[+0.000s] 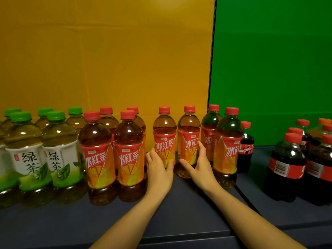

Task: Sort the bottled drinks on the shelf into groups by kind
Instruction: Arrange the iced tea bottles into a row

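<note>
Two iced red tea bottles with red caps and orange labels stand side by side at the middle of the dark shelf [179,203]. My left hand [158,168] grips the left one [164,133] low on its label. My right hand [199,166] grips the right one [188,132], thumb in front and fingers round its right side. More red tea bottles stand to the left [128,155] and to the right [227,150]. Green tea bottles [59,153] with green caps fill the far left. A small cola bottle [246,146] stands behind the right red teas.
Larger cola bottles [285,166] cluster at the right edge, with an orange-capped bottle [323,123] behind them. A yellow backdrop [107,51] and a green one [278,60] close off the back. The shelf's front strip lies bare under my forearms.
</note>
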